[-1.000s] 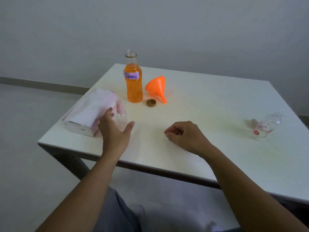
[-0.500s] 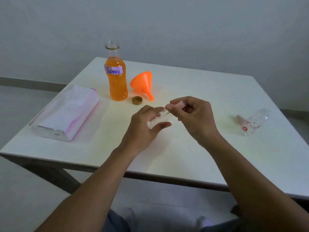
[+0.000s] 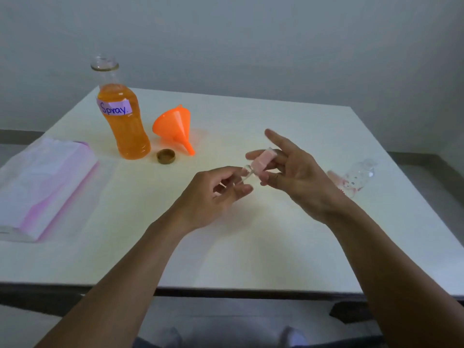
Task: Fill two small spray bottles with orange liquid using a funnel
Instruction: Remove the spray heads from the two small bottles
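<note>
Hands meet over the middle of the white counter (image 3: 251, 247), both on one small clear spray bottle (image 3: 244, 175) held in the air. The left hand (image 3: 213, 194) curls around the clear body, fingers and thumb closed on it. The right hand (image 3: 298, 177) pinches the pink cap (image 3: 263, 160) between thumb and middle fingers, while its index finger sticks straight out and the rest of the hand is loosely spread.

Spray bottles number two: the one in the hands, and a second spray bottle (image 3: 359, 175) lying on its side on the counter to the right, just past the right wrist. One large bottle (image 3: 123, 121) of orange liquid stands upright at the far left, uncapped, with a label reading "Spray". One brown lid (image 3: 166, 156) lies just beside its base. One orange funnel (image 3: 175, 128) lies tipped over next to it, spout pointing toward the person. One pink and white packet (image 3: 42, 182) rests flat at the left edge
</note>
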Demonstrator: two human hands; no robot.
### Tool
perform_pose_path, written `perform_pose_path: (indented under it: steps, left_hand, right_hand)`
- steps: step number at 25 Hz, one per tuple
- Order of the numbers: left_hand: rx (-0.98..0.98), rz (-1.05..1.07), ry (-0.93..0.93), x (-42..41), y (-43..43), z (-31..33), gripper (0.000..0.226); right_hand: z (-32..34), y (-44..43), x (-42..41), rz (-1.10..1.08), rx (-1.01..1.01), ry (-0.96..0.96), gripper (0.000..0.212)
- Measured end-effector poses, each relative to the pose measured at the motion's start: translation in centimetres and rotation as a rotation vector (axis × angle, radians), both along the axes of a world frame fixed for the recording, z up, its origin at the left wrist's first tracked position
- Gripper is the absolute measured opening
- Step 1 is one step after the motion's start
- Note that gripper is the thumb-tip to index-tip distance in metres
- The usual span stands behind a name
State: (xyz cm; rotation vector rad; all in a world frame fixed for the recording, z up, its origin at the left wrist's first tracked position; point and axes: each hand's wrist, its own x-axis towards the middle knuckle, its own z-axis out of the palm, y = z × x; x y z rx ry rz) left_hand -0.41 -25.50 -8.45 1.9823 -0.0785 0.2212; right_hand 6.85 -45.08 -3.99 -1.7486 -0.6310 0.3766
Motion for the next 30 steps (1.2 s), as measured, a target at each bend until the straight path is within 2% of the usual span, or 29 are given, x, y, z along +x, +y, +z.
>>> perform_pose_path:
  steps: [2, 4, 7, 10, 12, 14, 16, 17, 21, 26, 28, 30]
  left_hand:
    - [-0.016, 0.007, -0.009, 0.3, -0.3, 0.2, 0.032]
    - [-0.005, -0.005, -0.007, 0.5, -0.7, 0.1, 0.034]
    - [-0.023, -0.006, 0.017, 0.5, -1.2, -0.1, 0.038]
    - [-0.007, -0.010, 0.034, 0.4, -1.0, -0.1, 0.036]
    - [0.000, -0.006, 0.039, 0.3, -1.0, -0.2, 0.037]
    - [0.021, -0.003, 0.050, 0.3, -1.3, -0.3, 0.043]
    - [0.021, -0.003, 0.071, 0.2, -1.5, -0.3, 0.046]
    - [-0.008, -0.008, 0.088, 0.2, -1.5, -0.2, 0.046]
    - [-0.182, -0.092, 0.163, 0.1, -1.5, 0.7, 0.035]
    - [-0.323, -0.206, 0.221, -0.1, -1.0, 1.7, 0.039]
    - [-0.311, -0.185, 0.213, -0.1, -0.9, 1.7, 0.039]
    - [-0.283, -0.150, 0.190, -0.2, -0.9, 1.5, 0.036]
  right_hand:
    - [-0.2, -0.3, 0.1, -0.069, -0.006, 0.049, 0.091]
    - [-0.6, 0.0, 0.1, -0.180, -0.039, 0.010, 0.084]
    - [-0.5, -0.4, 0.2, -0.130, 0.023, 0.007, 0.061]
    - [0.2, -1.7, 0.6, -0.014, -0.015, 0.056, 0.073]
    - [0.2, -1.4, 0.0, -0.097, -0.124, 0.031, 0.073]
    - [-0.3, -0.6, -0.7, -0.206, -0.157, 0.003, 0.058]
    - [-0.6, -0.2, -1.0, -0.241, -0.069, 0.019, 0.035]
    - [-0.6, -0.4, -0.9, -0.229, -0.009, 0.055, 0.032]
    - [-0.1, -1.1, -0.2, -0.099, 0.187, 0.184, 0.052]
    - [0.1, -0.9, 0.0, 0.037, 0.316, 0.228, 0.065]
    - [0.2, -0.9, 0.2, 0.053, 0.328, 0.251, 0.069]
    - [0.3, -0.7, 0.3, 0.014, 0.248, 0.264, 0.067]
